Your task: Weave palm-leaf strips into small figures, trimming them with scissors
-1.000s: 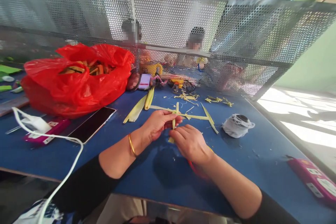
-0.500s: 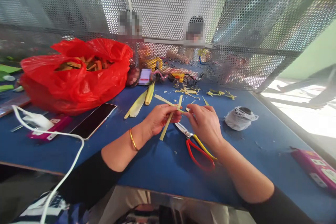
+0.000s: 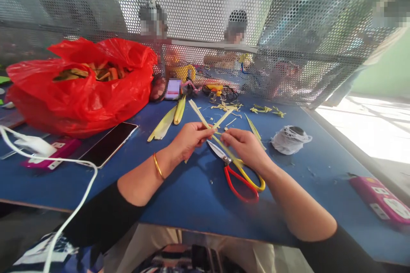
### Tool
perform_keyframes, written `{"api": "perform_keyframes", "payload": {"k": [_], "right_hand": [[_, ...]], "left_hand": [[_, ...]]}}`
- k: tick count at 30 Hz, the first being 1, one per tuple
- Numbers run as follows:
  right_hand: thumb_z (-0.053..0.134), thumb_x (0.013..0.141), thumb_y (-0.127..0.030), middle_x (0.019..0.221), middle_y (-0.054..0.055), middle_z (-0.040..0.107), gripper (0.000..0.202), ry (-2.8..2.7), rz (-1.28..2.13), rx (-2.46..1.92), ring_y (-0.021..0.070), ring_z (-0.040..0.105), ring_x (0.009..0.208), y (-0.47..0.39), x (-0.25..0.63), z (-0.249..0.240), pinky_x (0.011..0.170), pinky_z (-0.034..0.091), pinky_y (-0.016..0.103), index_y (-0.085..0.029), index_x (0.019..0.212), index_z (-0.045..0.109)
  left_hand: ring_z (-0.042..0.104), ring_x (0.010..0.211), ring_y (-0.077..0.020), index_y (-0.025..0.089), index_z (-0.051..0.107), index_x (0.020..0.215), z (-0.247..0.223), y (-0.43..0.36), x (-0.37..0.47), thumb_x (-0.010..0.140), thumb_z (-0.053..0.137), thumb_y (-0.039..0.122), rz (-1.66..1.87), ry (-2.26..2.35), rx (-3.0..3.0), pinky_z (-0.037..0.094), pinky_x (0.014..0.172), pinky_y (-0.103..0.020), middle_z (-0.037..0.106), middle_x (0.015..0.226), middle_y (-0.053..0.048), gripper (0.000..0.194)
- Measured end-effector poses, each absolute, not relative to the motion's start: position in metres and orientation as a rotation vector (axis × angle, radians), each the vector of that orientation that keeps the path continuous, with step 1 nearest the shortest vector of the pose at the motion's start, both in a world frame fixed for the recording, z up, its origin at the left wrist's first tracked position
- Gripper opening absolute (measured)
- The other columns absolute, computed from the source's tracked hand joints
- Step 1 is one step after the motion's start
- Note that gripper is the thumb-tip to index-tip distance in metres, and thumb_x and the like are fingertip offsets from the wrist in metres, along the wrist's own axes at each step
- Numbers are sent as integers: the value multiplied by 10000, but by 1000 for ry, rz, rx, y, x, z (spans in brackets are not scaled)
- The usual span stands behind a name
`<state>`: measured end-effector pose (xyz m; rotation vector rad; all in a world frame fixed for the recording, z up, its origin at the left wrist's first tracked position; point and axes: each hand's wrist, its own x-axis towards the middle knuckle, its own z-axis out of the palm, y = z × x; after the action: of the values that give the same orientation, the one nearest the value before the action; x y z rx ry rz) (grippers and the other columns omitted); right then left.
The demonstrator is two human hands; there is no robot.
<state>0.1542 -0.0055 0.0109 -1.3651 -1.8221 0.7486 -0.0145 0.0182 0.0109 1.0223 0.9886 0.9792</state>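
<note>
My left hand [image 3: 194,136], with a gold bangle at the wrist, pinches crossed pale yellow-green strips [image 3: 200,113] that look like corn husk. Their long ends fan out above the fingers, and one blurred strip runs down toward the scissors. Close beside it, my right hand [image 3: 243,147] is closed, thumb and forefinger pinched on a thin husk end. Under the hands lie scissors [image 3: 227,161] with one red and one yellow handle, blades slightly apart. A broad husk piece [image 3: 163,124] and a rolled husk [image 3: 180,111] rest beyond my left hand.
A red plastic bag [image 3: 105,102] of husk pieces stands at left, near a phone [image 3: 110,143], a magenta power strip [image 3: 59,149] and a white cable [image 3: 91,183]. To the right are a wrapped spool [image 3: 290,140] and another power strip [image 3: 381,198]. Perforated metal panels [image 3: 211,17] border the back; people sit behind.
The crossed strips have turned: one end now points up right, and a blurred strip swings down right over the scissors. My right hand has shifted slightly down. The view has moved a little.
</note>
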Motion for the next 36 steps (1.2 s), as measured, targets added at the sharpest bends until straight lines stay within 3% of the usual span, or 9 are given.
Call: {"api": "perform_keyframes", "payload": {"k": [4,8,12,18,23,25,30,33,36], "right_hand": [[671,702,-585,613,-12,597,404,-1325,1130,-1284,101,491,539,3,155,8,553,386,252,-183,691,636],[803,570,-524,518,-52,517,419,-1092,1231,-1195,58,396,456,4,153,6,469,305,220,-175,603,574],[819,548,-474,525,-38,560,388,-1047,1211,-1163,69,467,459,1,150,6,478,349,225,-171,601,582],[708,617,-482,557,-17,567,320,-1093,987,-1253,116,503,503,5,150,0,565,437,296,-191,623,575],[683,702,-410,1019,85,685,242,-1386,213,-1363,239,605,965,4,157,8,915,424,439,-218,848,671],[633,776,-413,983,69,707,198,-1637,187,-1340,236,611,977,0,156,11,994,362,462,-225,749,690],[622,776,-433,578,-10,605,298,-1707,843,-1341,141,548,587,-5,148,5,654,442,312,-190,604,626],[655,721,-384,576,-20,575,248,-1541,825,-1335,131,511,594,-1,149,-1,600,406,276,-185,585,598],[608,763,-382,668,16,628,228,-1568,623,-1403,156,540,649,1,152,3,625,408,290,-179,665,647]], "left_hand": [[351,422,-26,125,637,663,15,15,-15,658,791,347,855,914,1023,161,402,-185,548,551,13,270],[367,425,-42,127,674,709,11,11,-12,749,696,434,761,890,1051,165,408,-199,560,559,-6,311],[301,411,-28,132,693,735,6,9,-8,704,727,350,748,927,1158,142,422,-204,497,525,41,223],[337,431,-41,124,691,714,4,6,-7,700,688,301,751,959,1214,185,435,-203,496,516,39,177],[348,412,-44,135,659,658,7,2,-6,708,698,308,691,994,1271,204,420,-202,522,503,38,183],[370,416,-48,142,639,613,7,0,-5,704,710,307,658,966,1329,224,421,-199,537,499,32,201],[378,393,-47,151,627,550,4,-3,-1,753,670,282,643,913,1378,241,416,-196,542,462,27,245],[377,375,-45,149,651,552,3,-2,-2,766,669,281,633,901,1355,237,399,-195,543,454,23,252],[416,388,-53,140,719,662,1,-1,-2,752,709,301,660,923,1259,265,397,-192,576,487,13,184]]}}
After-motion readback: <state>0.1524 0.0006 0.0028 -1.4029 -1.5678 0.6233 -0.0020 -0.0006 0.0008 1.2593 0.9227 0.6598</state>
